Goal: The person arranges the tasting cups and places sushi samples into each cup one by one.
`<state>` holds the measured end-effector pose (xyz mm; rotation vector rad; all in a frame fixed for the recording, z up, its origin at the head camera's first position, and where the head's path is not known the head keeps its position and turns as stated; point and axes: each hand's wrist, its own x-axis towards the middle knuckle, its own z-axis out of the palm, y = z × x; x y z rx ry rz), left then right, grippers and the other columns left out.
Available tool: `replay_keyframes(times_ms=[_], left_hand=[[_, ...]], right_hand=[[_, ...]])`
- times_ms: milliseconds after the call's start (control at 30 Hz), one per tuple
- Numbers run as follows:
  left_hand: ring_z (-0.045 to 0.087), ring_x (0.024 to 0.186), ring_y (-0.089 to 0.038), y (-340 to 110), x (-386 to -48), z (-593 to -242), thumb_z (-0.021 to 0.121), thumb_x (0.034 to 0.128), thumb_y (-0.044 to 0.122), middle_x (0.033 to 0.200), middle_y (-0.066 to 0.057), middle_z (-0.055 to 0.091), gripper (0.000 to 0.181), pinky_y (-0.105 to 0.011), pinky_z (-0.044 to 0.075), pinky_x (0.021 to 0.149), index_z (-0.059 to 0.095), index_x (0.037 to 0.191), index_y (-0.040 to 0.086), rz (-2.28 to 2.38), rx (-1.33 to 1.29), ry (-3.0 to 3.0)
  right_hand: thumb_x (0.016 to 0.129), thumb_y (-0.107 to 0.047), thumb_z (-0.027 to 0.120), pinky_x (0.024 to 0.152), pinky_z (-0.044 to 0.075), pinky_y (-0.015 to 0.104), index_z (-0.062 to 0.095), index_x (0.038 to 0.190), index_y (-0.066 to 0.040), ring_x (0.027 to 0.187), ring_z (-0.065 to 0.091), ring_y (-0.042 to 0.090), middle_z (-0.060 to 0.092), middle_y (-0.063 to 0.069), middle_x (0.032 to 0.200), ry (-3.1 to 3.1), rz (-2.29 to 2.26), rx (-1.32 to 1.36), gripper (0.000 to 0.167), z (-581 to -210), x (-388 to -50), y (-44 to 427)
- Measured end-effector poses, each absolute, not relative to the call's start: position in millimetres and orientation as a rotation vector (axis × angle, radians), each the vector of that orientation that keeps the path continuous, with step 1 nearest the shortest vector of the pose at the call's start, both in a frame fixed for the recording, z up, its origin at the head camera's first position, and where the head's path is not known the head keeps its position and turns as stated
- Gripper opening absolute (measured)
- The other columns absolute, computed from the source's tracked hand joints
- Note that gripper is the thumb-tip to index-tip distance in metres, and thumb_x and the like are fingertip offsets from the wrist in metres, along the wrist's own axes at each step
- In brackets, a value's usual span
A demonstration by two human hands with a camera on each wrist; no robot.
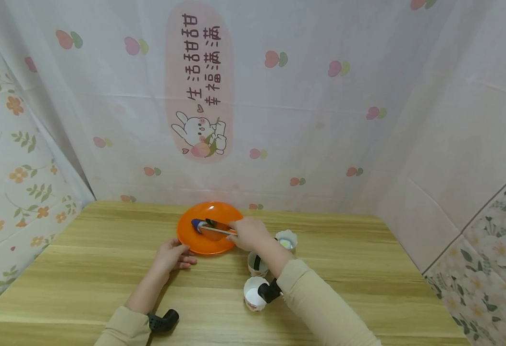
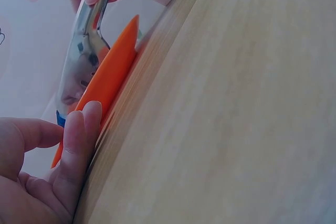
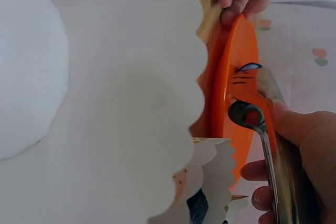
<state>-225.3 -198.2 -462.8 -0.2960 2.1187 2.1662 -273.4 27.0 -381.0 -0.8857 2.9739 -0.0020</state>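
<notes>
An orange plate (image 1: 214,210) lies at the back of the table. My left hand (image 1: 171,257) pinches its near left rim between thumb and fingers, closely seen in the left wrist view. Over the plate, my right hand (image 1: 251,234) grips metal tongs (image 1: 219,230). Near the tongs' tips is a small dark blue and white piece (image 1: 197,224); whether the tips clamp it cannot be told. Right of the plate stand three white paper cups with wavy rims: one cup (image 1: 293,236) with a yellow-centred piece, a middle cup (image 1: 253,265) with a black-banded piece, and a near cup (image 1: 253,294).
The wooden table (image 1: 218,312) meets a printed curtain (image 1: 304,125) just behind the plate. Floral cloth (image 1: 15,182) hangs at the left, and more at the right. The right forearm passes over the cups and partly covers them.
</notes>
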Motion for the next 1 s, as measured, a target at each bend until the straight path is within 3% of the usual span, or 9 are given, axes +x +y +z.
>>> replay_keyframes(times_ms=[200, 333, 1000], left_hand=[[0.068, 0.064, -0.019, -199, -226, -464, 0.047, 0.0969, 0.005, 0.084, -0.013, 0.066, 0.036, -0.027, 0.056, 0.058, 0.037, 0.128, -0.011, 2.168, -0.298, 2.115], [0.068, 0.065, -0.019, -201, -226, -463, 0.046, 0.0967, 0.006, 0.084, -0.014, 0.067, 0.036, -0.027, 0.056, 0.058, 0.037, 0.127, -0.01, 2.169, -0.297, 2.11], [0.068, 0.065, -0.019, -198, -224, -461, 0.048, 0.0967, 0.005, 0.083, -0.012, 0.067, 0.032, -0.027, 0.056, 0.057, 0.04, 0.124, -0.009, 2.15, -0.321, 2.15]], right_hand=[[0.094, -0.042, 0.058, 0.058, 0.048, 0.027, 0.06, 0.132, -0.02, 0.094, 0.063, 0.017, 0.067, -0.002, 0.111, 3.007, 0.018, -0.89, 0.043, -384, -273, 28], [0.095, -0.041, 0.058, 0.056, 0.047, 0.026, 0.06, 0.132, -0.02, 0.093, 0.063, 0.017, 0.067, -0.002, 0.111, 3.016, 0.014, -0.893, 0.043, -384, -271, 29], [0.094, -0.04, 0.059, 0.05, 0.042, 0.026, 0.061, 0.129, -0.02, 0.065, 0.053, 0.01, 0.064, -0.005, 0.082, 3.034, -0.047, -0.932, 0.04, -388, -267, 40]])
